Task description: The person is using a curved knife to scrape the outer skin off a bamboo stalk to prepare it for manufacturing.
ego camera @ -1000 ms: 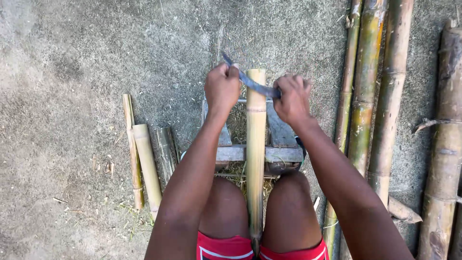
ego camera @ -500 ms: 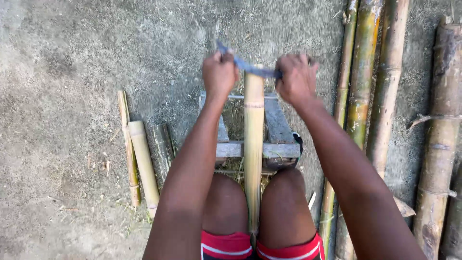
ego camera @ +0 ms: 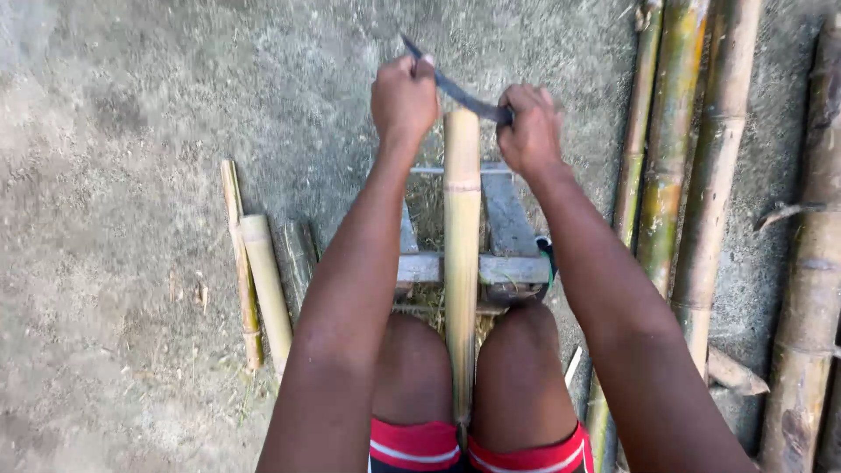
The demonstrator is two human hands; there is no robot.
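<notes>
- Bamboo pole (ego camera: 462, 254) sits upright in the frame, running from between the knees out over a wooden bench frame (ego camera: 508, 263); its far end lies right under the blade.
- Blade (ego camera: 455, 88), dark and curved, lies crosswise at the pole's far tip, touching it or just above it (I cannot tell which).
- Left hand (ego camera: 403, 96) is clenched round one end of the blade, the tip poking out past the fist.
- Right hand (ego camera: 528, 131) is clenched round the other end, just right of the pole tip.
- Progress, as I judge it: the pole's surface looks pale and fairly even along its length, nodes visible, so some scraping may be done; blade being at the far end suggests a stroke at its limit or start. I see no clear line between worked and unworked skin.
- Short bamboo pieces (ego camera: 263, 289) lie on the ground to the left, near but apart from the bench (cut or finished, unclear).
- Long bamboo culms (ego camera: 670, 166) lie on the right, greenish and rough, seemingly unworked.
- Ground (ego camera: 131, 131) is bare grey concrete with scattered shavings.
</notes>
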